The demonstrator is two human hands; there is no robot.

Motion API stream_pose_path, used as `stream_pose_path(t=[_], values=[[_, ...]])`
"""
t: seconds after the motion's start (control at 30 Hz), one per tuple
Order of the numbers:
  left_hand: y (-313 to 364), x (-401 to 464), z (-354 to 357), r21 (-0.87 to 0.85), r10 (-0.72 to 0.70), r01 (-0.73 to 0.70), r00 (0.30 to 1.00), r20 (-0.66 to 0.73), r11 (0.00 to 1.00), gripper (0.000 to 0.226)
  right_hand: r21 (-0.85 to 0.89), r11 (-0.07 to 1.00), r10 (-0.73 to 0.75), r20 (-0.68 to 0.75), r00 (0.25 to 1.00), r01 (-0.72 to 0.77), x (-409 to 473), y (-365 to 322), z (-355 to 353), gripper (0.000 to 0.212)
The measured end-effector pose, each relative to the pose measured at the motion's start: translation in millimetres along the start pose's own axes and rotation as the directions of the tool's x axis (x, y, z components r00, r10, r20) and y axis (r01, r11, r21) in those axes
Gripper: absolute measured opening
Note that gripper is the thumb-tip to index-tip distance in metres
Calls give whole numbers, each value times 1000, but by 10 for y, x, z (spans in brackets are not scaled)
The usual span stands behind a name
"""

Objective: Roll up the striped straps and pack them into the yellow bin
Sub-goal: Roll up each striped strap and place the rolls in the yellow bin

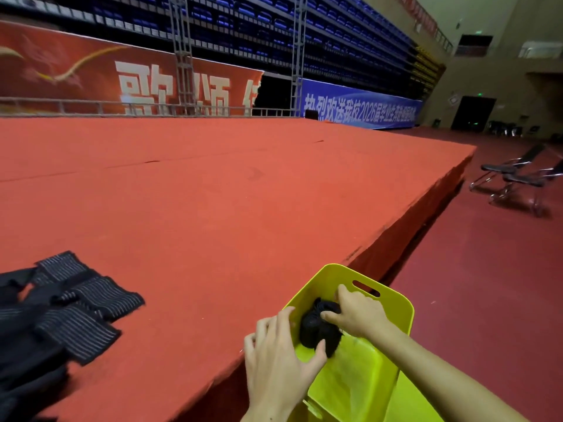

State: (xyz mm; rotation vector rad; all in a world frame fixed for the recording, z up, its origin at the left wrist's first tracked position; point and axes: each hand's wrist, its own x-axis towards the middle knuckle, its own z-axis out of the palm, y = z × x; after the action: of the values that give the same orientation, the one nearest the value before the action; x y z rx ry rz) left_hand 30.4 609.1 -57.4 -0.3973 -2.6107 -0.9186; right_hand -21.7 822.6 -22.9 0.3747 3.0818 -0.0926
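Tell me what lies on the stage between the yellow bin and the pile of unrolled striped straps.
Nothing: in the head view, only bare red stage carpet separates the yellow bin from the striped straps at the left.

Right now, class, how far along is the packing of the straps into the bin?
Done: one rolled strap is already inside the yellow bin. In hand: the right hand and left hand both hold that roll, settling it. Left: a pile of flat straps lies unrolled on the red stage. Early days, it seems.
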Motion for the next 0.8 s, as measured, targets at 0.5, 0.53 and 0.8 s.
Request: stream_pose_path(t=[0.5, 0.53, 0.8], values=[[-1140, -551, -2190, -438, -285, 161, 930, -234, 885, 57, 794, 274, -282, -473, 835, 543, -1708, -2178, -531, 31], [-1306, -645, -2389, -419, -312, 183, 913, -261, 889, 57, 796, 246, -330, -467, 820, 553, -1713, -2424, -480, 32], [-2604, -1138, -3416, -330, -516, 400, 722, -461, 855, 43, 838, 149, -613, -338, 714, 525, -1590, -4102, -223, 27]])
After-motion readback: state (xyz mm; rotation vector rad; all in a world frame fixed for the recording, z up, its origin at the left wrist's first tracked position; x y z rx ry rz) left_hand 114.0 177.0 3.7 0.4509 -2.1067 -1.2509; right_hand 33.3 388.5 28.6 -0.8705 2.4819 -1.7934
